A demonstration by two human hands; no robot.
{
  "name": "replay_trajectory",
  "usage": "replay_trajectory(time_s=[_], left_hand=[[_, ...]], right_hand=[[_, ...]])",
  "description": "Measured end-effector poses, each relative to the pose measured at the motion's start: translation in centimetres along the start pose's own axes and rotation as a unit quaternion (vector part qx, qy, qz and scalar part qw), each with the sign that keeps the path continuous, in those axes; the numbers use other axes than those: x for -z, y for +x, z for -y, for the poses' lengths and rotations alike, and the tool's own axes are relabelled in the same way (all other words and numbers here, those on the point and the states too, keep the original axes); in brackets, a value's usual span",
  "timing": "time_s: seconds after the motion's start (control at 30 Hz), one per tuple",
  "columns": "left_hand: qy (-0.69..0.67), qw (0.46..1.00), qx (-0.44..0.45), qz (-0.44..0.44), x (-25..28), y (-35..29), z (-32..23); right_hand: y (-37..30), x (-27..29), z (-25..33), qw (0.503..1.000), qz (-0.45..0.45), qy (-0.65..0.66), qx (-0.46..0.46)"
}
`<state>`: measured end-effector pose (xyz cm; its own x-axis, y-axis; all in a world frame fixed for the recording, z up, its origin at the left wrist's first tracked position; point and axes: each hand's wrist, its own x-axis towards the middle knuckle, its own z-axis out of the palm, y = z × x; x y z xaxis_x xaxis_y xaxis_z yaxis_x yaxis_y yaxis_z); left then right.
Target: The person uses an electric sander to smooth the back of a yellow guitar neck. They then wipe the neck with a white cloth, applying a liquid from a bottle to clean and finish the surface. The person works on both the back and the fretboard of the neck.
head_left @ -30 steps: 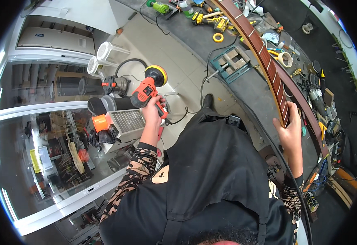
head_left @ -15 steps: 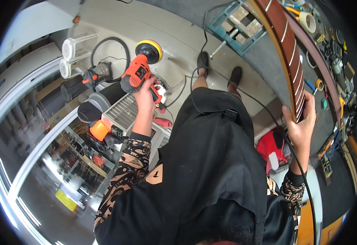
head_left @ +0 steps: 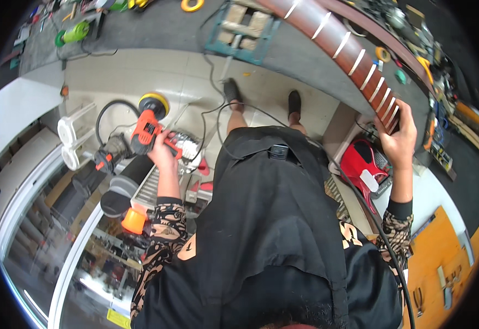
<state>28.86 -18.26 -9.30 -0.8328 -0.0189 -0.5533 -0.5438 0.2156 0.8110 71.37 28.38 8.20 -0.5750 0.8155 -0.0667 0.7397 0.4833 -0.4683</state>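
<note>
My left hand is wrapped round the grip of an orange-and-black power drill. A round black pad with a yellow rim is fitted at its front, pointing away from me. On the other side, my right hand holds the near end of a guitar neck, fingers behind it and thumb at its edge. The reddish-brown fretboard shows several pale cross strips. The neck slants up to the left, over the workbench, and its far end runs out of view.
A teal vise with wooden jaws sits on the grey workbench. Tools and tape rolls crowd the bench at right. A black cable crosses before me. Machines and an orange cup stand at left; a red item lies below the bench.
My view has turned, so more of the bench's left part shows. The neck now lies more slanted, its fretboard facing me more. Both hands keep their holds.
</note>
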Motion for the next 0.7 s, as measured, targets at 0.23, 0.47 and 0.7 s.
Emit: replay_trajectory(time_s=[0.23,0.47,0.7], left_hand=[[-0.069,0.995,-0.026,-0.075,-2.6,-10.2,3.3],[-0.077,0.992,-0.025,-0.098,-3.6,-20.7,5.3],[-0.086,0.989,-0.062,-0.098,-2.3,-25.7,5.9]], right_hand=[[-1.9,3.9,-15.3,0.993,-0.017,-0.079,0.082],[-2.6,3.3,-24.7,0.986,-0.043,-0.037,0.16],[-3.4,2.0,-28.7,0.988,-0.023,-0.034,0.15]])
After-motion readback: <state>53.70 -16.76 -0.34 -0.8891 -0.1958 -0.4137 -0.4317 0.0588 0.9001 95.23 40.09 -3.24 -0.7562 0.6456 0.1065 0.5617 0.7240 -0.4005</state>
